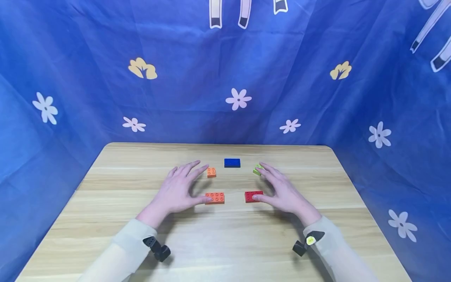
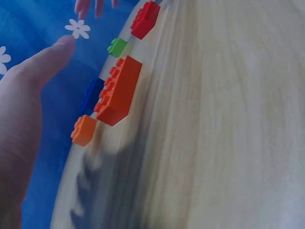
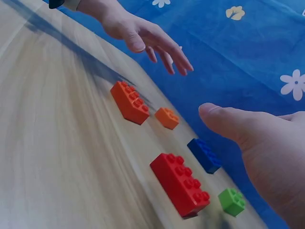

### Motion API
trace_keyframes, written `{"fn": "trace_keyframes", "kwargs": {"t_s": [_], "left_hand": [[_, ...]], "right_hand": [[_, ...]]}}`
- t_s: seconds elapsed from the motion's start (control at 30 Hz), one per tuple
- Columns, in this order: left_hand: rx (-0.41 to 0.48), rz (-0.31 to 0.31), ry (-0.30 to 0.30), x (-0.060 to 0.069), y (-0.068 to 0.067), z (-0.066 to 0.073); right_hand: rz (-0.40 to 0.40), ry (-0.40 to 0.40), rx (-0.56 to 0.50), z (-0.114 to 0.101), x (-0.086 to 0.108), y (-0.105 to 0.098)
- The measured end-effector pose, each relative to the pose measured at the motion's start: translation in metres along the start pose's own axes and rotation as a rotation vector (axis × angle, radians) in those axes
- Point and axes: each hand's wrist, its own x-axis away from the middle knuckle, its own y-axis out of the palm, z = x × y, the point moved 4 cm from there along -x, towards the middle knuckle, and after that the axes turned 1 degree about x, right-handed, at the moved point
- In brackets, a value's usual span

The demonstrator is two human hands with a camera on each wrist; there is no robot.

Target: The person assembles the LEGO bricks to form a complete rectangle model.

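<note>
- Hanging loose, my left hand [image 1: 179,188] and right hand [image 1: 283,190] are holding nothing, on both sides of the blue brick [image 1: 232,163] and nearer me.
- My thumbs are sticking out over the long orange brick [image 1: 219,197] and the red brick [image 1: 249,196], nearer me and left and right of the blue brick; I am thinking a quick dip could bump them.
- My right fingertips are hiding some of the green brick [image 3: 232,202], right of the blue brick, so I am maybe risking a poke.
- The small orange brick [image 1: 211,172] is sitting left of the blue brick, where a left finger could be flicking it.
- A blue cloth [image 1: 190,102] is hanging behind the blue brick, maybe stopping far pushes.
</note>
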Motion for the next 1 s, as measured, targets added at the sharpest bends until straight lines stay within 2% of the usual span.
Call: {"fn": "trace_keyframes", "kwargs": {"t_s": [0.13, 0.3, 0.5, 0.7, 1.0], "left_hand": [[0.054, -0.002, 0.007, 0.000, 0.007, 0.001], [0.116, -0.028, -0.014, 0.000, 0.017, -0.001], [0.294, -0.069, -0.016, 0.000, 0.029, -0.001], [0.453, -0.081, -0.013, 0.001, 0.037, -0.001], [0.506, -0.080, -0.005, 0.004, 0.045, -0.002]], "right_hand": [[-0.019, -0.007, -0.057, 0.005, 0.000, 0.008], [-0.030, -0.009, -0.134, 0.010, 0.001, 0.017], [-0.020, 0.011, -0.229, 0.016, 0.004, 0.028], [0.015, -0.014, -0.270, 0.021, 0.005, 0.037], [0.012, 0.019, -0.263, 0.026, 0.006, 0.047]]}}
